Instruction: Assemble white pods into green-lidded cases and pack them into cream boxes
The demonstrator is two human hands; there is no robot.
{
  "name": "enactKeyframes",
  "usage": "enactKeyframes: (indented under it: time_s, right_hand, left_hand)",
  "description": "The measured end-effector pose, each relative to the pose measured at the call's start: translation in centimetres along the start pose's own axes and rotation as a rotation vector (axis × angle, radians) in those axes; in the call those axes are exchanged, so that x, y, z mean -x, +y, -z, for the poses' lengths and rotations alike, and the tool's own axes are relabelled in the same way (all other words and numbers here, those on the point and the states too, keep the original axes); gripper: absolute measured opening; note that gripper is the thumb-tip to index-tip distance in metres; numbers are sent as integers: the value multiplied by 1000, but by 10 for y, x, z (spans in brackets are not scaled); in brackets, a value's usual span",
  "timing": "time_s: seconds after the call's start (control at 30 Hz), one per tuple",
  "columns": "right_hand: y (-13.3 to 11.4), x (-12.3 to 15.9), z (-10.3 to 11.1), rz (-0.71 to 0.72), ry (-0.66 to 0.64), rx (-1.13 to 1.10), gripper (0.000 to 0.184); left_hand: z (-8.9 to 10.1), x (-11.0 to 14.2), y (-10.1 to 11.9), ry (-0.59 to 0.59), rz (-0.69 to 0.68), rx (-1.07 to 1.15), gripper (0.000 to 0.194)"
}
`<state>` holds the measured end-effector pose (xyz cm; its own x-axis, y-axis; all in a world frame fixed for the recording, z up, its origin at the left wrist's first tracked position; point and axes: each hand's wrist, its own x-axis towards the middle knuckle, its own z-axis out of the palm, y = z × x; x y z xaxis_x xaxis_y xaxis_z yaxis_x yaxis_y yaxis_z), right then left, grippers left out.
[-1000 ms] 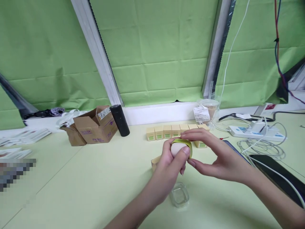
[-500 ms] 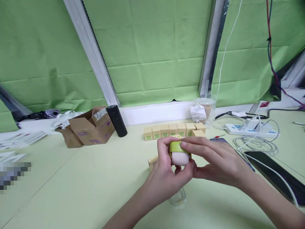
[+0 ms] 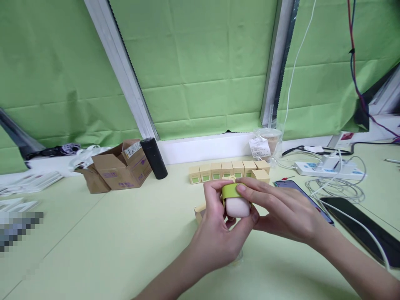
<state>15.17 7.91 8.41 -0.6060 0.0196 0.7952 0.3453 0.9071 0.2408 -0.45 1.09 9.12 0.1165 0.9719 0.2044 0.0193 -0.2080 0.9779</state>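
Observation:
Held up over the table is a small rounded pale-pink case (image 3: 238,208) with a yellow-green cover (image 3: 230,190) around its upper part. A pale ring shows above the cover. My left hand (image 3: 216,231) is closed around the case from the left, index finger along the top and thumb underneath. From the right, my right hand (image 3: 286,210) grips it too, fingers pressed on the cover and thumb near the lower right edge. Partly hidden behind my left hand stands a small cardboard box (image 3: 199,212). Below the hands, a clear plastic piece (image 3: 238,258) is mostly covered.
Several small tan boxes (image 3: 221,171) stand in a row behind the hands. At right lie two phones (image 3: 296,193), a white cable and a power strip (image 3: 328,170). A black cylinder (image 3: 154,158) and an open carton (image 3: 123,168) stand at back left.
Both hands keep their hold on the case, with only slight shifts. My left hand now covers more of the clear plastic piece below.

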Motion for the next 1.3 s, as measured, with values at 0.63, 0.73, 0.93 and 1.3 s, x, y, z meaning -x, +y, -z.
enactKeyframes:
  time_s: [0.63, 0.73, 0.93, 1.3]
  right_hand:
    - [7, 5, 10, -64, -191, -172, 44]
    - [8, 0, 13, -107, -207, -293, 44]
    - [1, -2, 2, -148, -118, -381, 41]
    - [5, -5, -1, -271, -64, -536, 45]
  left_hand:
    - [5, -1, -6, -54, 12, 35, 39]
    - [8, 1, -1, -44, 65, -47, 44]
    - [6, 3, -5, 6, 48, -17, 48]
    - [12, -3, 2, -109, 36, 175, 51]
